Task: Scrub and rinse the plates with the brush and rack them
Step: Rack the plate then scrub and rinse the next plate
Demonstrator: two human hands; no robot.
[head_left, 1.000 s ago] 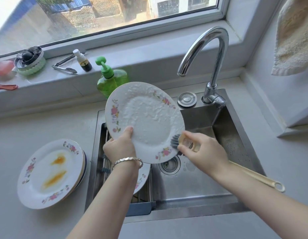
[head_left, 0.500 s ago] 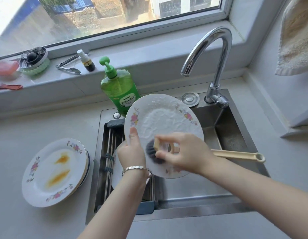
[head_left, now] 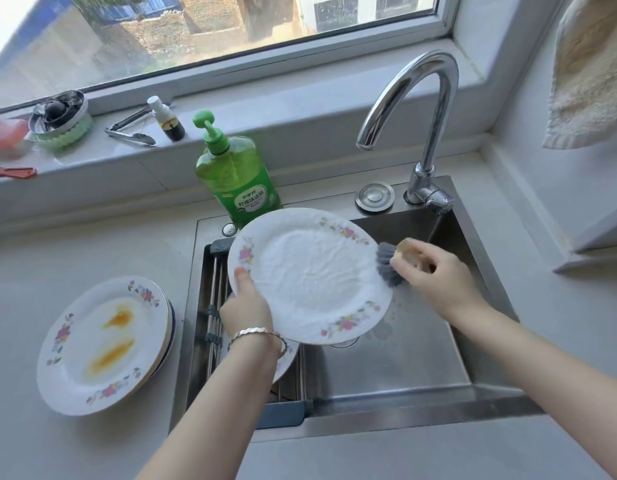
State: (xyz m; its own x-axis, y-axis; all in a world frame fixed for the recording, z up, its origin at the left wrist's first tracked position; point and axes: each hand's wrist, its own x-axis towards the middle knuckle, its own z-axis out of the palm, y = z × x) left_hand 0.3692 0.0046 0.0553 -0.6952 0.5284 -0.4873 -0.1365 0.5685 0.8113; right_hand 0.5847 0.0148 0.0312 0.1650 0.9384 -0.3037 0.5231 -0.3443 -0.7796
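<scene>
My left hand (head_left: 246, 308) grips the left rim of a white floral plate (head_left: 310, 275), held tilted over the sink and covered in soap foam. My right hand (head_left: 435, 278) is closed on the dish brush (head_left: 388, 263), whose grey bristles touch the plate's right rim; the handle is hidden behind my hand. A stack of dirty floral plates (head_left: 104, 344), the top one smeared orange, lies on the counter at the left. Another plate (head_left: 288, 358) rests in the rack (head_left: 213, 306) along the sink's left side, mostly hidden under my left wrist.
The steel sink (head_left: 404, 344) has a chrome tap (head_left: 428, 126) at the back right; no water stream is visible. A green soap bottle (head_left: 238, 178) stands behind the plate. Tongs (head_left: 129, 131), a small bottle (head_left: 167, 119) and a tin sit on the windowsill. A towel (head_left: 591, 67) hangs at right.
The brush has swept from the plate's lower middle to its right rim. My left hand has tilted the plate flatter and lower over the sink.
</scene>
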